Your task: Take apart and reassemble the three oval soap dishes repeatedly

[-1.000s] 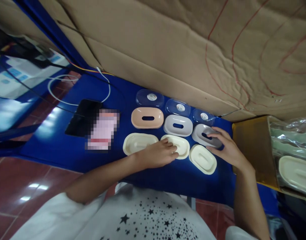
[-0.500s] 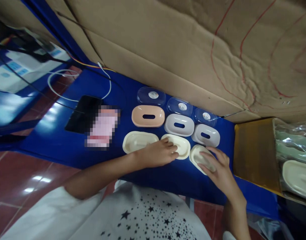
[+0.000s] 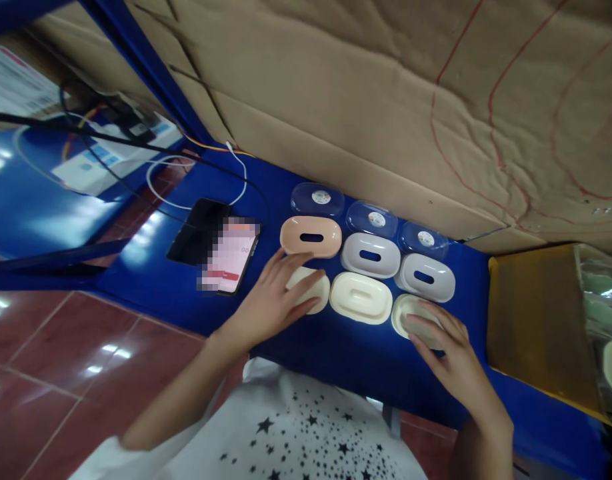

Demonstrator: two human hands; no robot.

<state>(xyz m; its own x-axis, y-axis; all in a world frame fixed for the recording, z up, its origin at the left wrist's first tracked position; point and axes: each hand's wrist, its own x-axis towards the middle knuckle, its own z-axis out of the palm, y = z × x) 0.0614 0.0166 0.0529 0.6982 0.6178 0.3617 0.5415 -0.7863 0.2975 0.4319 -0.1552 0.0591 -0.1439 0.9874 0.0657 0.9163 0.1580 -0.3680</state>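
Three cream oval soap dish bases lie in a front row in the head view. My left hand (image 3: 273, 293) is over the left cream base (image 3: 320, 291), fingers spread around it and hiding much of it. Bare between my hands is the middle cream base (image 3: 360, 308). At the right cream base (image 3: 401, 320), my right hand (image 3: 449, 353) has its fingers apart over the dish. Behind them sit a peach slotted tray (image 3: 293, 237) and two pale grey slotted trays, one in the middle (image 3: 389, 265) and one on the right (image 3: 442, 283).
Three clear lids (image 3: 306, 202) with round stickers form the back row, near a cardboard wall (image 3: 361, 113). On the left of the blue table (image 3: 141, 280) lie a black device (image 3: 193, 230) and a phone (image 3: 236, 267). An open carton (image 3: 536, 320) stands at right.
My left hand has left the middle cream base and moved left to the left one. My right hand came from the right grey tray down to the right cream base.
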